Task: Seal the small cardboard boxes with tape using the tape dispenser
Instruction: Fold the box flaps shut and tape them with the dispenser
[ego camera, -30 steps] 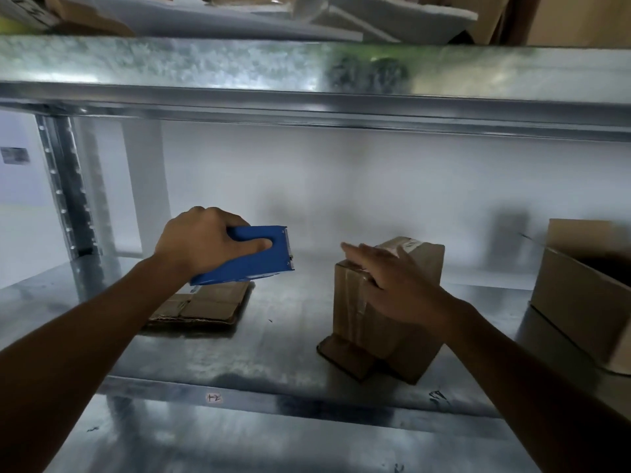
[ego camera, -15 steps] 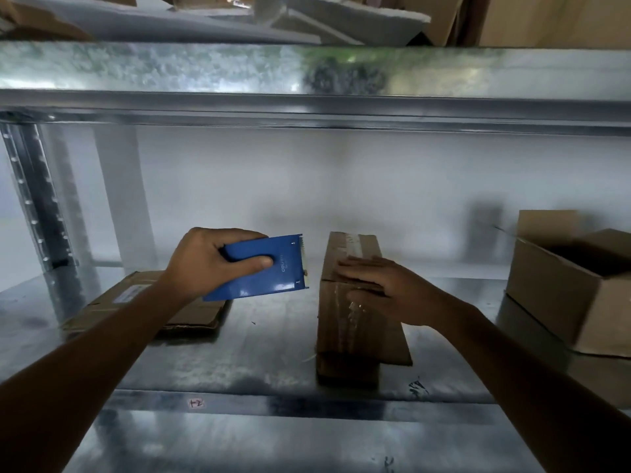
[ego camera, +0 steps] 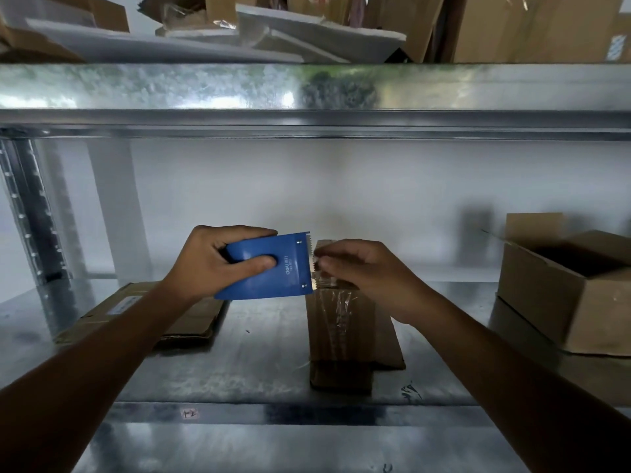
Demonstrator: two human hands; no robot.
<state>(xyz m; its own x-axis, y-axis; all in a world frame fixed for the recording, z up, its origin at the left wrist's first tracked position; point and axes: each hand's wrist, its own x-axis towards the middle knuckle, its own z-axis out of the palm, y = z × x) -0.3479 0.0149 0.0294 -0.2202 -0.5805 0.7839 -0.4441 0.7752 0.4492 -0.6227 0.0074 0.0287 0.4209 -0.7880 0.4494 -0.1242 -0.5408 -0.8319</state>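
Observation:
My left hand (ego camera: 218, 259) grips a blue tape dispenser (ego camera: 269, 268), held above the metal shelf with its toothed blade pointing right. My right hand (ego camera: 362, 271) pinches the clear tape end (ego camera: 319, 264) right at that blade. Below both lies a small brown cardboard box (ego camera: 341, 332), long side pointing away from me, with a strip of clear tape along its top and a loose flap sticking out on its right side.
A flattened cardboard sheet (ego camera: 136, 312) lies on the shelf (ego camera: 259, 363) to the left. An open cardboard box (ego camera: 566, 285) stands at the right on another box. A steel upright (ego camera: 30, 213) rises at the left. The upper shelf (ego camera: 307, 93) carries boards and boxes.
My right hand lifted off the box top and moved to the dispenser's blade. The dispenser shifted right, closer to the box. Earlier the box was tipped down flat.

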